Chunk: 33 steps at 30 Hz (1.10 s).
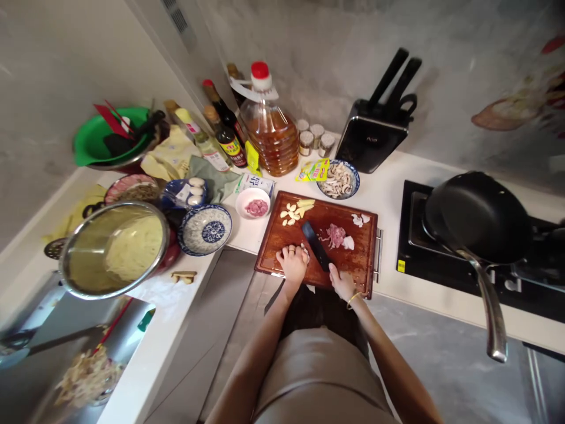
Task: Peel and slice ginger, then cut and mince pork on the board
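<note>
At a kitchen counter, a person works over a wooden board point(282, 235) set at the counter's front edge. The right hand point(341, 281) is closed around the handle of a dark knife point(316, 246), whose blade angles up and to the left across the middle of the board. The left hand point(292, 261), fingers curled down, presses on a small pale piece point(305, 252) near the board's front edge, just beside the blade; what the piece is cannot be told. A little heap of pink meat point(335, 234) lies just right of the blade, with garlic cloves point(289, 214) and pale strips near the board's far left corner. Behind the board stand a small white dish of meat point(252, 202), a bowl of mushrooms point(338, 179), a big oil bottle point(269, 128) and a black knife block point(375, 132). A black pan point(479, 215) sits on the stove to the right, and a steel bowl point(113, 248) of noodles stands well to the left.
</note>
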Each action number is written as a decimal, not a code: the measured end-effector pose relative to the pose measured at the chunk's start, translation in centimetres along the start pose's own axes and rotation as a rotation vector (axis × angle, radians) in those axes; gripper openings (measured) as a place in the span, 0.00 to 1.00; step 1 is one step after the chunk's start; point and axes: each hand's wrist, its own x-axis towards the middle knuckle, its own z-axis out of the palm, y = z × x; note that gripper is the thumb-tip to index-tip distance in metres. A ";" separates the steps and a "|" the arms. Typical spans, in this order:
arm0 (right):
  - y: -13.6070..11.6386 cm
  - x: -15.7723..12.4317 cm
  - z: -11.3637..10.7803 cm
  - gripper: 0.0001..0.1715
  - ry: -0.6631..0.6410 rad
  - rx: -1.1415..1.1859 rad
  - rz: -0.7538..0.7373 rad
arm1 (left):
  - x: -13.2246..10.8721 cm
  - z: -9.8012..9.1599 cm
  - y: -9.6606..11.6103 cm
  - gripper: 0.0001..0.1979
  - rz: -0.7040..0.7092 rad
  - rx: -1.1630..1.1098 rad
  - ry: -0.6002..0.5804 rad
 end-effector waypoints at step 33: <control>6.0 4.3 -4.5 0.30 -0.297 1.213 0.088 | 0.7 0.3 -2.0 0.19 0.069 -0.238 0.066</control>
